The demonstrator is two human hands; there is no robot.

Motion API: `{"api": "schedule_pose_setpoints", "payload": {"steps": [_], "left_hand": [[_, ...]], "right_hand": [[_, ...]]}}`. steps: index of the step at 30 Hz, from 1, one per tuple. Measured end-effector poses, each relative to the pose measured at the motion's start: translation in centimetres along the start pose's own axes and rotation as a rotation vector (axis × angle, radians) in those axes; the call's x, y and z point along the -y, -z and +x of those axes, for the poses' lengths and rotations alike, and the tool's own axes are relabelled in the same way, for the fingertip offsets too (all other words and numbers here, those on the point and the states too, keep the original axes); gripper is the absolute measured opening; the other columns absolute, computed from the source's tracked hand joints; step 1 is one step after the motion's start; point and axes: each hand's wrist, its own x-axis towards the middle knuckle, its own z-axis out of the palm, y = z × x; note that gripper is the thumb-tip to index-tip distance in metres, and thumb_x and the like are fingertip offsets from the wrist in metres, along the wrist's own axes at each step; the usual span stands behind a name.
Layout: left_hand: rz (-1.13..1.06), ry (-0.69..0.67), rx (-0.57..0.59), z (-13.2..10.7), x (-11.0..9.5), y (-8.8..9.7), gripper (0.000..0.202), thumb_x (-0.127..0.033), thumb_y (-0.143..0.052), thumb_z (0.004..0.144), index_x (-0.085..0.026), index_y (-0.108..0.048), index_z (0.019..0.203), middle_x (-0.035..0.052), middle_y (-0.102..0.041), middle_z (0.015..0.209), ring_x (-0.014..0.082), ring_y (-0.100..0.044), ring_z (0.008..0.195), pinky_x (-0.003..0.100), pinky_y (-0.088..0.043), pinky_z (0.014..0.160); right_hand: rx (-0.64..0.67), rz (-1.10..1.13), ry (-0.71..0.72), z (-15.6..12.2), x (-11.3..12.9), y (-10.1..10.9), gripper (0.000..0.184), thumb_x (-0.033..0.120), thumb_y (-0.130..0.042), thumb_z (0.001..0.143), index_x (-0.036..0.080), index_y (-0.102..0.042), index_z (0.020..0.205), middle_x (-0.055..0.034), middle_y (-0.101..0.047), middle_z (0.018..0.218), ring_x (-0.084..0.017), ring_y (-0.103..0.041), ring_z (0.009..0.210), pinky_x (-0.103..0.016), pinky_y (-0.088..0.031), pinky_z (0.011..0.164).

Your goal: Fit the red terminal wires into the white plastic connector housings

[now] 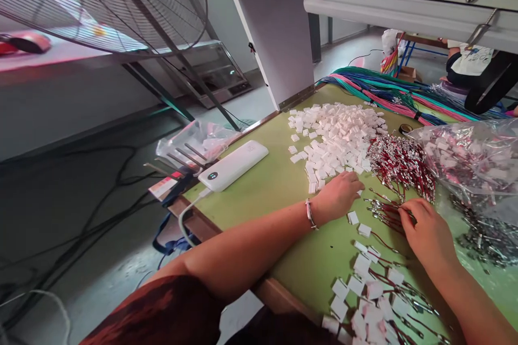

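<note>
My left hand [339, 194] rests knuckles-up on the green table [267, 188], fingers curled at the near edge of a pile of small white plastic connector housings [338, 137]; what it grips is hidden. My right hand [424, 232] lies to the right, its fingertips pinched on thin red wires with metal terminals [384, 210]. A heap of the same red wires [400, 161] lies just beyond it. Finished white housings with wires attached [368, 291] are spread near the table's front edge. A bracelet sits on my left wrist.
A white power bank [233, 165] with a cable lies at the table's left corner. Plastic bags of wired parts [469, 159] are at right. Coloured cable bundles [388, 91] run along the back. A large fan [101, 0] stands left, and another person [469, 62] sits beyond.
</note>
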Motion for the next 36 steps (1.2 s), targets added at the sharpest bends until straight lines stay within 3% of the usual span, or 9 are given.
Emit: {"api": "schedule_pose_setpoints", "payload": {"steps": [3, 7, 11, 14, 19, 28, 33, 36], "left_hand": [[-0.130, 0.012, -0.056, 0.1, 0.3, 0.1, 0.015, -0.014, -0.057, 0.086, -0.016, -0.064, 0.100, 0.0093, -0.062, 0.102, 0.0217, -0.056, 0.098, 0.038, -0.047, 0.090], [-0.615, 0.180, -0.108, 0.0, 0.2, 0.4, 0.018, -0.021, -0.064, 0.081, -0.015, -0.064, 0.098, 0.0024, -0.062, 0.083, 0.0127, -0.056, 0.074, 0.028, -0.049, 0.071], [-1.169, 0.279, 0.026, -0.4, -0.8, 0.3, 0.023, -0.023, -0.072, 0.072, -0.014, -0.066, 0.092, -0.0038, -0.056, 0.064, 0.0069, -0.050, 0.058, 0.021, -0.043, 0.057], [-1.346, 0.273, 0.081, -0.7, -1.5, 0.2, 0.022, -0.020, -0.074, 0.068, -0.014, -0.068, 0.089, -0.0040, -0.058, 0.063, 0.0057, -0.051, 0.055, 0.021, -0.042, 0.055], [-1.468, 0.291, 0.067, -0.7, -1.8, 0.4, 0.026, -0.020, -0.080, 0.063, -0.013, -0.064, 0.083, -0.0043, -0.060, 0.062, 0.0048, -0.053, 0.054, 0.018, -0.042, 0.053], [-1.591, 0.271, 0.252, -0.7, -1.3, 1.2, 0.037, -0.034, -0.086, 0.058, -0.012, -0.065, 0.080, -0.0005, -0.066, 0.065, 0.0057, -0.055, 0.051, 0.019, -0.042, 0.047], [-1.477, 0.281, 0.323, -0.8, -1.4, 0.7, 0.038, -0.033, -0.087, 0.057, -0.013, -0.064, 0.079, -0.0036, -0.064, 0.057, 0.0062, -0.055, 0.047, 0.020, -0.041, 0.045], [-1.415, 0.282, 0.312, -0.9, -1.8, 0.0, 0.040, -0.034, -0.086, 0.056, -0.014, -0.062, 0.080, -0.0043, -0.063, 0.056, 0.0065, -0.055, 0.046, 0.021, -0.043, 0.047]], "right_hand": [[-0.039, -0.016, 0.010, -0.2, 0.5, 0.2, 0.019, 0.026, -0.044, 0.091, 0.020, -0.056, 0.079, -0.0036, -0.065, 0.072, -0.016, -0.058, 0.061, -0.027, -0.039, 0.057], [-0.014, 0.003, 0.006, -0.5, 1.2, 0.4, 0.016, 0.025, -0.046, 0.090, 0.020, -0.057, 0.079, -0.0018, -0.066, 0.069, -0.015, -0.058, 0.056, -0.026, -0.038, 0.054], [-0.030, 0.144, 0.008, -0.4, 1.9, 1.0, 0.015, 0.026, -0.048, 0.091, 0.020, -0.059, 0.083, -0.0010, -0.069, 0.073, -0.014, -0.062, 0.059, -0.025, -0.043, 0.057], [-0.060, 0.224, 0.037, -0.3, 2.3, 1.5, 0.015, 0.025, -0.048, 0.092, 0.020, -0.061, 0.086, -0.0019, -0.071, 0.077, -0.014, -0.065, 0.065, -0.024, -0.047, 0.063], [-0.109, 0.254, 0.093, -0.3, 2.4, 1.7, 0.009, 0.023, -0.052, 0.091, 0.020, -0.060, 0.087, -0.0006, -0.070, 0.075, -0.012, -0.064, 0.064, -0.023, -0.048, 0.063], [-0.079, 0.183, 0.190, -0.4, 1.7, 1.5, 0.013, 0.021, -0.050, 0.092, 0.020, -0.063, 0.088, -0.0025, -0.070, 0.079, -0.013, -0.064, 0.069, -0.025, -0.047, 0.065], [-0.069, 0.043, 0.274, -0.5, 2.3, 1.5, 0.019, 0.021, -0.046, 0.094, 0.018, -0.064, 0.089, -0.0041, -0.069, 0.075, -0.014, -0.062, 0.064, -0.026, -0.042, 0.060], [-0.034, 0.042, 0.277, -0.5, 3.0, 1.5, 0.027, 0.021, -0.041, 0.096, 0.017, -0.063, 0.080, -0.0022, -0.066, 0.064, -0.013, -0.057, 0.055, -0.025, -0.037, 0.055]]}}
